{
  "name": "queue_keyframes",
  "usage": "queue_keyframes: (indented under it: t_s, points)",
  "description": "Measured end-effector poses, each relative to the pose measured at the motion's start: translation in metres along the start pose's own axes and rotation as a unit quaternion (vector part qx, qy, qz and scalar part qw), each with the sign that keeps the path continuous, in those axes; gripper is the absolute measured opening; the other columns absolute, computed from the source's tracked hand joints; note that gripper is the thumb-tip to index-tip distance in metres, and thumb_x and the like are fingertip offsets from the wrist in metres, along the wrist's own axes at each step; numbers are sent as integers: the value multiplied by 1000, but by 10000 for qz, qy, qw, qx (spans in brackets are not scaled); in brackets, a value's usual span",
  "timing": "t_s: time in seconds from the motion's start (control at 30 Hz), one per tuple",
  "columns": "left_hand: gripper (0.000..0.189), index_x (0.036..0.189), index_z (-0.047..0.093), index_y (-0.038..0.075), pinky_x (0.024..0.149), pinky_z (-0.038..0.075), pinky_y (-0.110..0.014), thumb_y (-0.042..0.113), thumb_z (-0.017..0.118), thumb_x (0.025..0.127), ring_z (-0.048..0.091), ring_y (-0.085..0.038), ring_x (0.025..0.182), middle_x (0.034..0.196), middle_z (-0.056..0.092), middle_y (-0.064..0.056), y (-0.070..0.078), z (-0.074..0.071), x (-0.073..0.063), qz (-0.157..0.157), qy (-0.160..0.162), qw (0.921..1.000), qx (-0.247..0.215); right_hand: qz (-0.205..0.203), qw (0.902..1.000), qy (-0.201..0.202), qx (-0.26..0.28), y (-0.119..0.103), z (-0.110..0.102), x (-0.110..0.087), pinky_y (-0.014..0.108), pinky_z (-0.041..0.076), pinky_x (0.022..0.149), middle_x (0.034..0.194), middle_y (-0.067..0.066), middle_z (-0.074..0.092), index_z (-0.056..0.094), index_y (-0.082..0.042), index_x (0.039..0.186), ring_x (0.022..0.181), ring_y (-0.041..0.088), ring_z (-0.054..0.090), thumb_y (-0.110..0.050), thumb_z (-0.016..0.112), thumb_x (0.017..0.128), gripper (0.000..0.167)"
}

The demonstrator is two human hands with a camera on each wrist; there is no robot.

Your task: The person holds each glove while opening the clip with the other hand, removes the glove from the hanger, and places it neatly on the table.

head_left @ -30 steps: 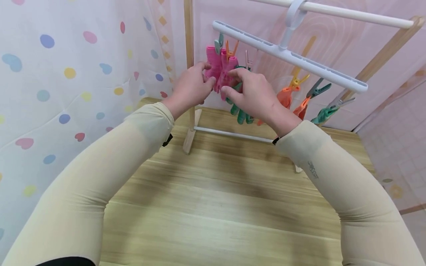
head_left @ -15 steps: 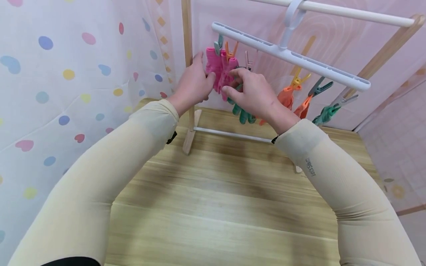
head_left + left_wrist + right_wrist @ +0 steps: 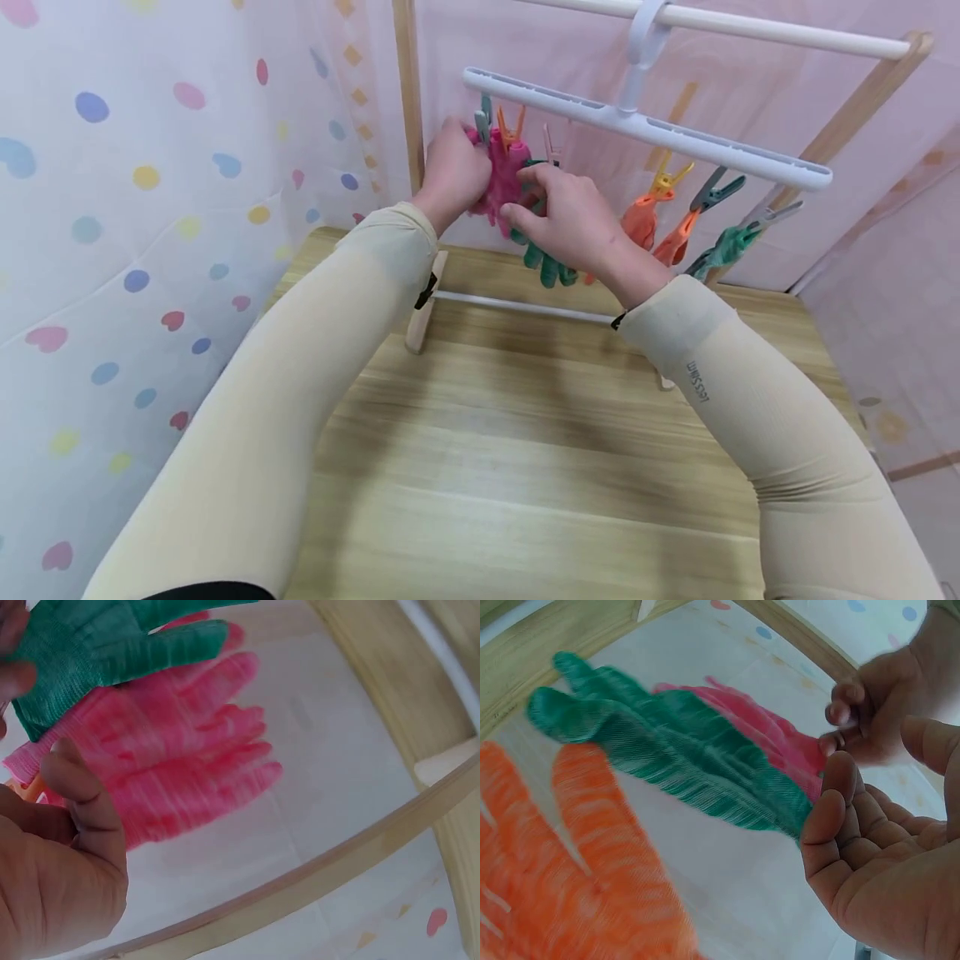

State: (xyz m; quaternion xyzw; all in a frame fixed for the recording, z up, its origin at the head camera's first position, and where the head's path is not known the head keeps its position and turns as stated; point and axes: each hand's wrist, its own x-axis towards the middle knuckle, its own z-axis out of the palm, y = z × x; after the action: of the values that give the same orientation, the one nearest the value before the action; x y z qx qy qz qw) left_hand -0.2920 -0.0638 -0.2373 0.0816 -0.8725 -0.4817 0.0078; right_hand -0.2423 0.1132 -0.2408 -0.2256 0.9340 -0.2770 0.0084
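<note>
Head view puts the pink gloves [image 3: 507, 181] at twelve o'clock, hanging by clothes pegs [image 3: 482, 127] from the hanger [image 3: 720, 150]. Your left hand [image 3: 457, 171] is at their nine o'clock, fingers curled; you cannot tell whether it grips them. Your right hand [image 3: 572, 218], at their four o'clock, holds nothing, fingers loosely bent, thumb and forefinger apart, a green glove [image 3: 550, 271] behind it. An orange glove [image 3: 640, 222] hangs at its three o'clock.

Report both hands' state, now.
Left hand: fingers bent by the pink gloves; whether it grips one cannot be told.
Right hand: open, thumb apart from fingers, holding nothing.
</note>
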Motion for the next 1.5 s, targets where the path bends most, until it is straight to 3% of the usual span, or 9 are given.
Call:
queue_keyframes:
  t_s: [0.2,0.33,0.57,0.7,0.77,0.87,0.93,1.27,1.5]
  points:
    - [27,127,66,13,65,54,-23,32,58,109,64,-14,76,105,68,-5,-33,3,-14,613,402,9973,-83,-139,9994,263,173,-4,0,4,37,58,106,133,7,74,53,-9,155,116,19,70,-37,68,106,59]
    - [28,121,72,13,69,47,-24,36,64,107,57,-15,84,113,69,-6,-60,7,-30,1226,687,9899,-192,-352,9984,351,285,-9,4,6,37,60,101,128,7,77,54,-11,154,111,19,73,-36,68,106,57]
    - [27,130,58,5,63,57,-22,23,59,111,70,-14,82,129,77,-14,-83,9,-51,1722,-48,9748,-1420,-494,9972,549,-66,-27,7,5,51,12,137,105,6,81,52,-13,158,94,20,77,-39,65,108,59]
    - [22,127,61,2,65,56,-19,15,60,110,68,-7,79,123,78,-19,-85,5,-55,1994,-75,9657,-1660,-360,9972,584,-305,-37,5,7,57,9,136,76,6,68,61,-13,148,69,21,61,-43,56,111,47]
    - [20,125,64,3,63,54,-18,15,61,109,65,-5,75,116,80,-17,-87,1,-56,2041,-63,9657,-1602,-361,9977,554,-121,-40,4,8,48,36,127,73,4,66,66,-13,136,61,20,56,-43,54,112,39]
    - [20,125,67,6,58,49,-19,19,63,109,56,-6,64,99,79,-8,-89,-6,-58,1929,-170,9682,-1582,-373,9966,448,583,-42,3,10,31,58,80,78,2,73,68,-13,119,53,16,54,-39,56,112,30]
    - [21,125,69,10,53,43,-21,23,65,109,49,-8,57,88,75,-1,-91,-11,-59,1773,-231,9717,-1546,-321,9923,414,1122,-43,3,11,28,43,50,82,2,77,70,-13,118,50,15,53,-37,60,110,28]
    - [28,124,68,7,49,40,-20,30,67,107,48,-4,52,66,67,9,-121,-43,-64,705,-781,9878,-1147,-311,9703,899,2224,-49,8,6,23,37,46,77,6,75,77,-13,102,52,15,51,-33,71,105,21]
    - [33,121,70,3,52,45,-27,32,68,106,48,-10,57,68,57,3,-181,-97,-40,283,-2073,9695,1277,-241,9754,907,1993,-50,6,2,22,34,47,78,7,76,76,-13,105,50,15,50,-34,71,105,22]
